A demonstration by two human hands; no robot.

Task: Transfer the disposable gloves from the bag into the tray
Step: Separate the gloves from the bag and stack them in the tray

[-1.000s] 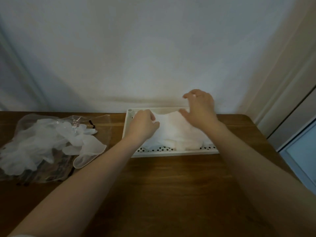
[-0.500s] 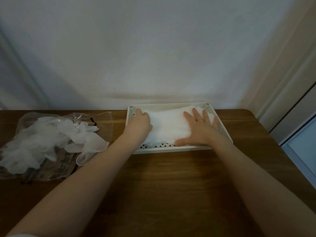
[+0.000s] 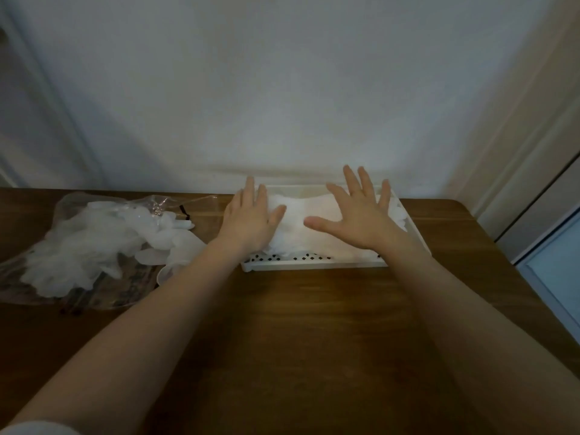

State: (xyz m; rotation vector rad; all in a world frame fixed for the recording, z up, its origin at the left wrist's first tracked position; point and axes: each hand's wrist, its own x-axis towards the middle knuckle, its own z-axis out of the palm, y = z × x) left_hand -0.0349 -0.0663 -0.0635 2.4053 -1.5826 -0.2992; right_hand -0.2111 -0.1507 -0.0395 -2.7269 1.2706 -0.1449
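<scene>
Gloves (image 3: 317, 221) lie in two lots: one flattened stack inside the white tray (image 3: 314, 265) at the back of the bench (image 3: 314, 324), and a loose heap (image 3: 94, 243) spilling out of the clear bag (image 3: 78, 296) off to my left. My left hand (image 3: 251, 221) lies over the stack's left end, fingers straight; my right hand (image 3: 361, 221) is spread wide over the right half. Neither grip is closed on anything, and I cannot tell whether the right palm presses down or hovers just above.

I judge these gloves to be nearly weightless, thin, limp and a little clingy, so they will bunch, drag their neighbours along and spring back up after being pressed. A pinch on one cuff would likely pull out a trailing string; a broad gather from underneath the heap, with both hands, should carry more and keep it together. Tearing seems a small risk; scattering is the greater one. The bag itself looks slippery and crinkled, and may slide on the wood if I pull from it one-handed.

Dark print shows through the bag's lower side, but it is too blurred to read. I see no brand or label on the tray.
</scene>
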